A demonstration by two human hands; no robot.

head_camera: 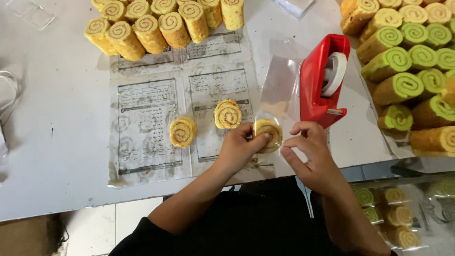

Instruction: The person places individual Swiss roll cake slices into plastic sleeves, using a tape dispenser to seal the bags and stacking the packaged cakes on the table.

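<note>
On the white worktop, a stack of yellow swirl rolls lies at eleven o'clock, above sheets of printed paper. Two loose yellow slices rest on that paper: one at nine o'clock of the hands, another just beside them at eleven. The left hand pinches a third slice, thumb and fingers closed on its rim, the slice sitting inside a clear plastic bag. The right hand nips the bag's edge at three o'clock of the slice. The cake looks light, soft and crumbly, best held by its rim with little pressure; the film is probably slippery. A red tape dispenser stands at one o'clock, green swirl rolls beyond it.
</note>
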